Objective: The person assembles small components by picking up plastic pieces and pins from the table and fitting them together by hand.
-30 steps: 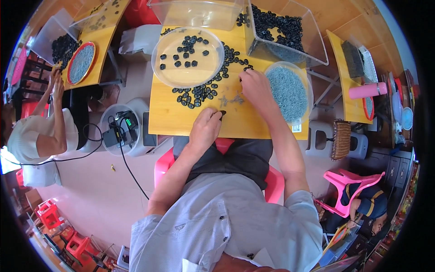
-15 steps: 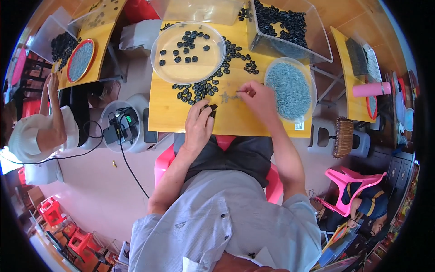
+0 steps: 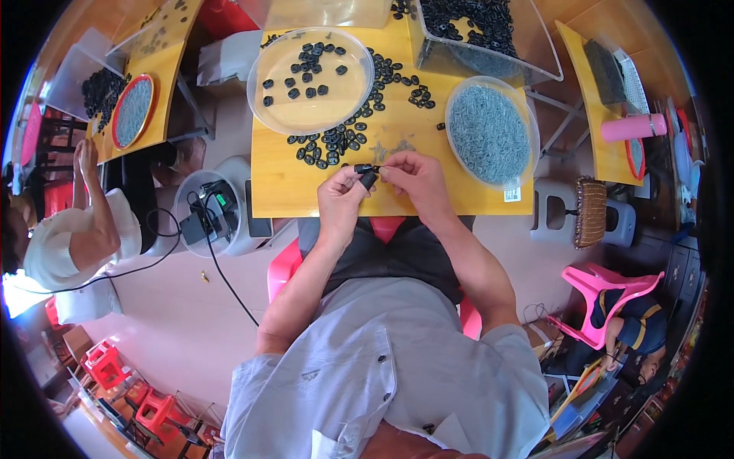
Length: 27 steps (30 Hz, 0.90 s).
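Close to the table's front edge, my left hand [image 3: 339,200] pinches a small black plastic piece [image 3: 362,168] between thumb and fingers. Black covers sit on the thumb and at least one fingertip. My right hand [image 3: 418,183] meets it from the right, fingertips pinched on what looks like a small screw, mostly hidden at the black piece. Just beyond the hands lies a loose pile of small grey screws [image 3: 391,148]. Several black oval pieces [image 3: 336,140] with holes are spread to the left and behind. An oval tub [image 3: 530,138] full of grey screws stands at the right.
A round clear tray [image 3: 264,118] holding several black blocks stands at the table's left. Behind is a large clear bin [image 3: 535,71] of black pieces. A bucket [image 3: 180,200] with cables stands on the floor. At left a co-worker [image 3: 99,218] sits by another table.
My right hand has moved left from beside the screw pile to my left hand. The left hand has lifted and turned, bringing the black piece up to the right fingertips.
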Available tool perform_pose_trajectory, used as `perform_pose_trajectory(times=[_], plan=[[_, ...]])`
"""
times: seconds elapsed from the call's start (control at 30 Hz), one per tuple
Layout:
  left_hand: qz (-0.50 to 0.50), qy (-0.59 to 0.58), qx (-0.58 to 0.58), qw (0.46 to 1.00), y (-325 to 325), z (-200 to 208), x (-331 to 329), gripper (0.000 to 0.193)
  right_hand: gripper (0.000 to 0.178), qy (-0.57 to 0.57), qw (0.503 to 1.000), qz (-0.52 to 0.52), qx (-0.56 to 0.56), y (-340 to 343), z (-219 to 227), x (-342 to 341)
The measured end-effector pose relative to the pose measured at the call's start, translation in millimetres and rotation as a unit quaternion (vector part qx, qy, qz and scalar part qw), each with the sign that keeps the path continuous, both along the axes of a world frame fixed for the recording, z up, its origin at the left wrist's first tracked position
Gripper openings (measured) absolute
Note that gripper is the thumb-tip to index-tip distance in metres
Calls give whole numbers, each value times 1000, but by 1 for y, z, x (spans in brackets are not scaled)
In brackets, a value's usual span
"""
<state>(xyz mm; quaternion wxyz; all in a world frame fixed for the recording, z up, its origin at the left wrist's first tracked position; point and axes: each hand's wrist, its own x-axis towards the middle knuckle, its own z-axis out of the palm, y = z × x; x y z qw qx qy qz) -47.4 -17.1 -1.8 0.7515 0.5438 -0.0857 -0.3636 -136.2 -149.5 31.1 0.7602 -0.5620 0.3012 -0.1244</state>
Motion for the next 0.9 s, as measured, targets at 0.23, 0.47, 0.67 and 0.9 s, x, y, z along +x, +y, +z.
perform_pose_trajectory(times=[0.23, 0.47, 0.67, 0.9], plan=[[0, -23, 14, 1000, 4, -4, 10, 12, 11, 20, 978, 36, -204, -7, -6, 6], [-9, -5, -18, 1000, 11, -5, 19, 16, 10, 49, 813, 115, -569, -52, 1, 46], [6, 10, -26, 1000, 10, -4, 15, 18, 7, 81, 730, 213, -645, -63, -4, 62], [22, 11, -12, 1000, 9, -3, 16, 23, 7, 65, 706, 206, -675, -62, -10, 66]])
